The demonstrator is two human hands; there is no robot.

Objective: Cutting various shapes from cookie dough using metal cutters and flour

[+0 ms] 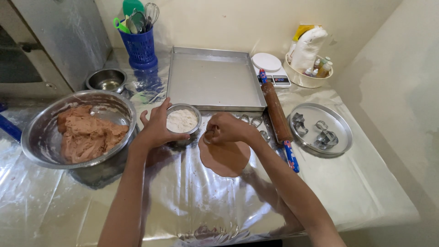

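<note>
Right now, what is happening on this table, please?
A person is working with brown dough on a foil-covered table. The left hand holds a small metal bowl of flour. The right hand holds a small round metal cutter at the edge of a flat disc of rolled dough. A large bowl with more dough sits at the left. A rolling pin lies to the right of the disc, an empty baking tray behind it.
</note>
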